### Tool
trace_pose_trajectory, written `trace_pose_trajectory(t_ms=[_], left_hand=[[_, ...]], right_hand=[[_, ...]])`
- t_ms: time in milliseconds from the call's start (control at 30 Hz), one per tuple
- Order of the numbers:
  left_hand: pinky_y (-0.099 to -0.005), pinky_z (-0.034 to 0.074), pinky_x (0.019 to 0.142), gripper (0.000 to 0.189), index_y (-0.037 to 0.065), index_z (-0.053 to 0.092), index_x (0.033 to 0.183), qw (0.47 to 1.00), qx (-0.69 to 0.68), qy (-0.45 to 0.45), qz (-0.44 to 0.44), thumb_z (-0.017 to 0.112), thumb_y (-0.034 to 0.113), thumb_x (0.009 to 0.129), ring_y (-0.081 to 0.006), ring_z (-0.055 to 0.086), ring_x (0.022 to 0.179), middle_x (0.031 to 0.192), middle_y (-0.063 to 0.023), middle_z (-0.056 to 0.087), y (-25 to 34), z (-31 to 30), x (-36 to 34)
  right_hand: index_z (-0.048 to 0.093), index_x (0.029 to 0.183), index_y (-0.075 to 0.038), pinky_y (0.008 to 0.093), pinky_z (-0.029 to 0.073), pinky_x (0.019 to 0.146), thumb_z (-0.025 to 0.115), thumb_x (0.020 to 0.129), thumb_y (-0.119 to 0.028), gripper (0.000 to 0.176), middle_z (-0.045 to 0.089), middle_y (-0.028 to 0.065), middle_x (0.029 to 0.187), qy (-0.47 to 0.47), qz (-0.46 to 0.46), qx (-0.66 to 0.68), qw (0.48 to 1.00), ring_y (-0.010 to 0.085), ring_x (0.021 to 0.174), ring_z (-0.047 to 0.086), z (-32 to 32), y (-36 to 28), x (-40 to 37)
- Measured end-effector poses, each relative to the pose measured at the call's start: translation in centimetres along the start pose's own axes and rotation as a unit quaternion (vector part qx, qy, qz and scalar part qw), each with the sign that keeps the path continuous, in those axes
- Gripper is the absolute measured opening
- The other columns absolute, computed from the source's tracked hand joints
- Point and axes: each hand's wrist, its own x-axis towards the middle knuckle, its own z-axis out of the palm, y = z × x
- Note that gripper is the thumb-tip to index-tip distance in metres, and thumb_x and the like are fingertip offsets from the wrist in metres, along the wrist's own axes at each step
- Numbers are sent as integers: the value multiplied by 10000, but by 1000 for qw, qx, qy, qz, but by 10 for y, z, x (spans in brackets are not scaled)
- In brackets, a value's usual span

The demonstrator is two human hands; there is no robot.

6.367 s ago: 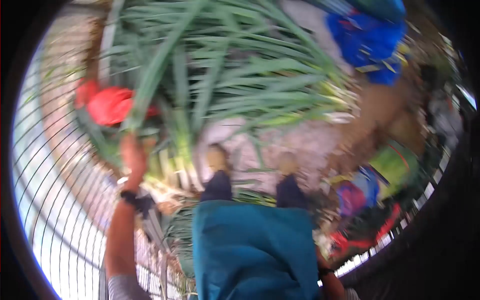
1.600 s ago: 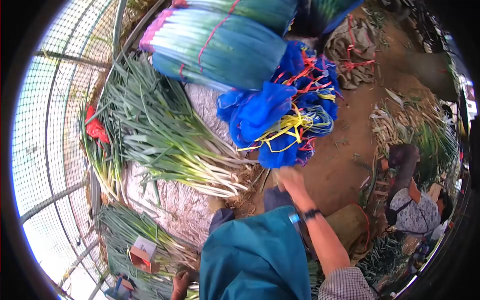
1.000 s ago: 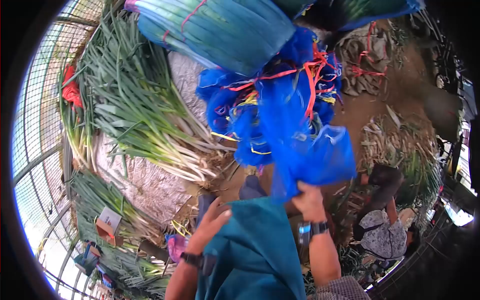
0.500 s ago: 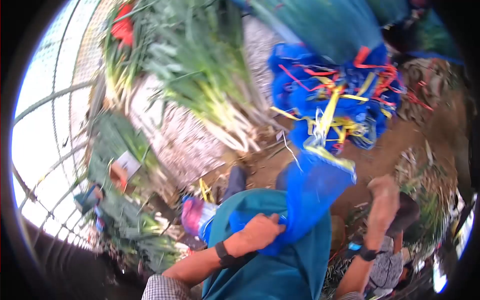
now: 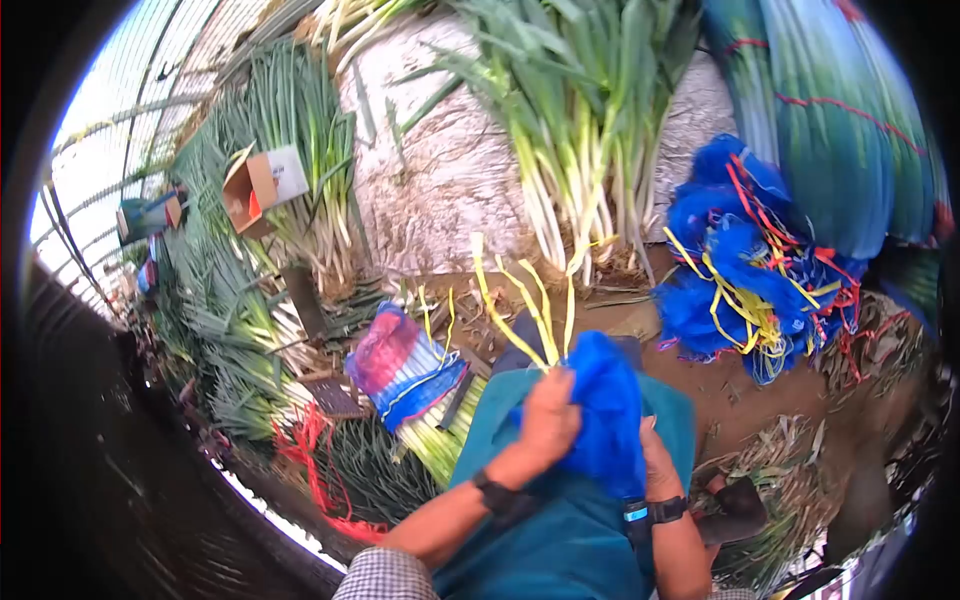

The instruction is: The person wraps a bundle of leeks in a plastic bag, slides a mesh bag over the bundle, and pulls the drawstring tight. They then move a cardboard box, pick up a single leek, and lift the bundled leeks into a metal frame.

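A blue mesh bag (image 5: 603, 405) lies bunched over the teal apron (image 5: 560, 535) on my lap. My left hand (image 5: 549, 418) is closed on its left edge, beside several yellow ties (image 5: 540, 315) that stick up from the bag. On the other side my right hand (image 5: 656, 462) holds the bag's right edge, its fingers partly hidden by the mesh. A heap of blue mesh bags (image 5: 735, 250) with red and yellow ties is on the ground to the right. Left of my lap is a bundle of green onions in a pink and blue bag (image 5: 405, 370).
A large green onion bunch (image 5: 590, 130) rests on a pale sheet (image 5: 430, 190) ahead. Bagged bundles (image 5: 840, 120) are at the upper right. An open cardboard box (image 5: 250, 195) sits among onions at the left, with red ties (image 5: 315, 470) below. Another person's dark-clad leg (image 5: 735, 510) shows at lower right.
The view has turned right. My right hand has come in from the right and taken hold of the blue bag, which was stretched toward the heap and is now bunched on my lap.
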Motion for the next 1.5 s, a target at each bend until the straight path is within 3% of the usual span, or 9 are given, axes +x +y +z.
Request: trace_pose_trajectory(t_ms=[600,800,900,967,1100,1233,1367,1433,1500], left_hand=[[-372,234,1207,615,-6,418,1479,956,-260,130,-39,445,437,1052,-271,367,1435,1515,-178,432,-104,-118,-28],[-369,322,1161,901,65,282,1563,580,-768,-108,-249,333,734,963,-232,437,1370,1516,-135,428,-112,-105,-33],[-344,434,1037,764,60,398,1488,555,-818,22,-150,501,620,979,-168,511,1224,1389,-75,522,-112,-93,-47],[-345,476,984,648,48,473,1438,731,-657,83,-166,683,418,950,-122,520,1167,1322,-62,569,-111,-113,-23],[-306,507,930,369,2,569,1316,693,-653,168,-254,599,182,995,-128,609,1054,1183,-38,659,-160,-134,-32],[-307,544,861,278,2,619,1234,541,-776,226,-233,575,116,984,-153,662,989,1138,-60,687,-197,-162,-37],[-357,504,680,353,39,723,1036,771,-495,286,-281,560,352,1012,-131,642,789,848,-6,708,-208,-72,-15],[-349,507,872,560,-3,612,1231,533,-756,227,-305,489,503,1024,-196,619,994,1155,-112,675,-173,-149,-17],[-338,430,1040,632,-21,515,1376,574,-747,191,-277,466,510,1036,-176,508,1229,1334,-122,569,-171,-160,-26]], right_hand=[[574,1303,-17,288,552,767,686,842,-93,480,672,48,1093,-116,75,-425,894,145,894,645,140,-17,40],[572,1300,0,356,524,889,697,799,-94,525,681,111,1165,-89,33,-510,855,206,1002,652,183,-19,115],[578,1278,13,379,508,922,669,821,-106,481,677,171,1156,83,-217,-726,647,249,1048,659,196,23,150],[554,1311,22,374,477,984,653,859,-122,484,652,180,1198,25,-163,-732,661,270,1121,628,202,63,160],[383,1495,21,356,392,1090,679,895,-184,700,523,175,1413,-29,-69,-580,811,233,1294,497,218,91,155],[356,1509,17,362,389,1096,675,897,-230,732,517,183,1417,-45,-92,-675,731,239,1298,500,229,93,152],[378,1486,18,367,402,1081,675,908,-279,715,548,170,1375,-1,-80,-656,751,238,1264,525,217,147,182],[447,1434,21,346,479,967,715,897,-276,670,612,137,1288,62,-95,-602,791,204,1138,591,227,167,194],[524,1368,21,323,505,912,757,868,-229,606,656,111,1212,112,-50,-586,801,179,1047,622,228,169,205]])
